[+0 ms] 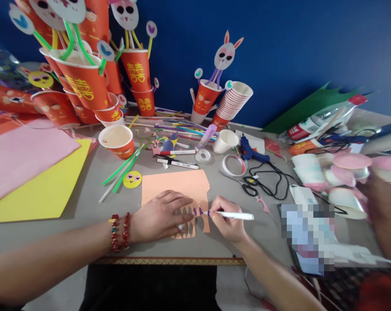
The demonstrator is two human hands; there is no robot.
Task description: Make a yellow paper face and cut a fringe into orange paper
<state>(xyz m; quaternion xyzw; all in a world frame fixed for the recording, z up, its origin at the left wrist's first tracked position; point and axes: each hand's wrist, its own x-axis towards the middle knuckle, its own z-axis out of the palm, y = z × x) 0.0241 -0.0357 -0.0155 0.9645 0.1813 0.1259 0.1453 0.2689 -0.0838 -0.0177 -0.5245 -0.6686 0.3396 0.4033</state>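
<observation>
A sheet of peach paper point(176, 181) lies on the table in front of me, with a row of leaf-shaped cut-outs along its lower part. My left hand point(158, 216) rests flat on the sheet, its fingers stretched out to the right over the cut-outs. A white marker point(239, 215) is gripped between the fingers of my right hand point(228, 222). Its purple tip touches the paper by small purple marks point(198, 211) just beyond my left fingertips. Beyond the sheet's upper left corner is a round yellow paper face point(132, 179).
Scissors point(250, 185), a blue glue gun point(252, 151) with its cord, tape rolls point(234, 165) and pens point(178, 163) lie behind the sheet. Red cups point(137, 71) with paper rabbits stand at the back. A co-worker's blurred hand point(379, 194) is at right, near a phone point(307, 242).
</observation>
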